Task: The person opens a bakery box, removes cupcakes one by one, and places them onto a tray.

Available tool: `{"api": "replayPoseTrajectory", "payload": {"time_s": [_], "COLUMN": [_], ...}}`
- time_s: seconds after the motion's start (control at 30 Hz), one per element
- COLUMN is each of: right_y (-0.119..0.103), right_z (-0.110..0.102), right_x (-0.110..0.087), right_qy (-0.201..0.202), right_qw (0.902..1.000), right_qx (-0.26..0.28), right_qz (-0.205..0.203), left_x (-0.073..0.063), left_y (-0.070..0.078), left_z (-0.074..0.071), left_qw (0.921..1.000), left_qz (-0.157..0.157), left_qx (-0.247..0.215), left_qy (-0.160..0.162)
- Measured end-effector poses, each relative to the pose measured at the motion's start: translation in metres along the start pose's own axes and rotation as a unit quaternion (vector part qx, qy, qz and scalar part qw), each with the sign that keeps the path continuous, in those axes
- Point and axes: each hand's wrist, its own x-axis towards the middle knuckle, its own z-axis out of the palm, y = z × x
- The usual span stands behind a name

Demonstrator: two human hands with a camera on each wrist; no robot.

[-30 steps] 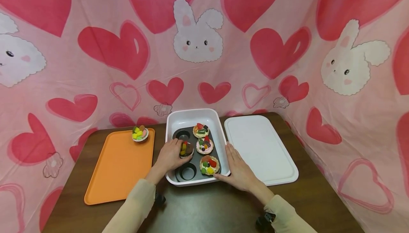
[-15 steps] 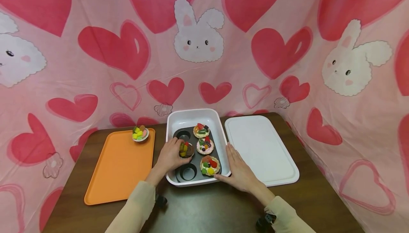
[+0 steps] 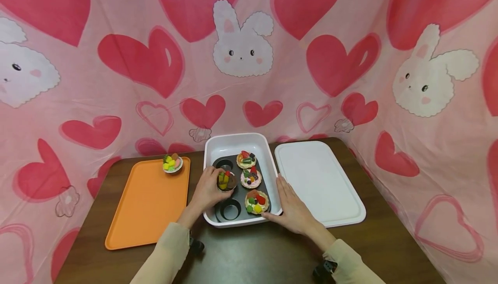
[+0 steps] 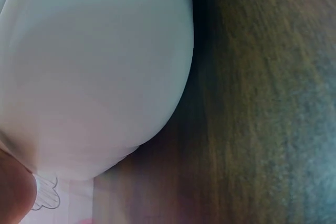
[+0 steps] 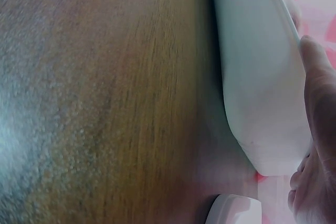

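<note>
My left hand (image 3: pixel 206 190) reaches over the white bin's left rim in the head view. Its thumb and fingers grip a chocolate tart (image 3: pixel 228 182) topped with green and red fruit pieces, at the middle left cup of a dark muffin pan (image 3: pixel 240 212). That pan lies inside the white bin (image 3: pixel 221 143). My right hand (image 3: pixel 289 206) rests against the bin's right wall, fingers extended along the rim and thumb at the near corner. The right column of the pan bears a far tart (image 3: pixel 246 160), a middle pink-cream tart (image 3: pixel 250 177) and a near tart (image 3: pixel 256 202).
Left of the bin lies an orange tray (image 3: pixel 145 215), with a small cup of colourful pieces (image 3: pixel 172 163) at its far right corner. A white lid-like board (image 3: pixel 320 182) lies close on the right. Behind the wooden table (image 3: pixel 233 253) hangs a pink printed cloth (image 3: pixel 288 81).
The chocolate tart has shifted very slightly within the left hand's fingers. Both hands otherwise keep their places, and the right hand stays on the bin's side.
</note>
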Motion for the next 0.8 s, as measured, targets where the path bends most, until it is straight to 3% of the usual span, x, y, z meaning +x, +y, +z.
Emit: {"api": "replayPoseTrajectory", "payload": {"time_s": [0.2, 0.43, 0.63, 0.8], "right_y": [0.0, 0.0, 0.001, 0.001], "right_z": [0.0, 0.0, -0.002, -0.001], "right_x": [0.0, -0.001, 0.0, 0.001], "right_qy": [0.001, -0.004, 0.008, 0.002], "right_qw": [1.0, 1.0, 0.9999, 0.9999], "right_qx": [0.002, 0.005, 0.008, 0.01], "right_qz": [-0.002, -0.002, -0.007, -0.006], "left_x": [-0.001, -0.002, 0.002, -0.001], "left_y": [0.0, -0.002, -0.001, 0.002], "left_z": [0.0, -0.001, -0.005, -0.011], "left_qw": [0.9998, 0.9965, 0.9938, 0.9911], "left_qz": [-0.005, -0.028, -0.016, -0.024], "left_qx": [-0.017, -0.078, -0.11, -0.131], "left_qy": [0.005, -0.002, 0.008, -0.007]}}
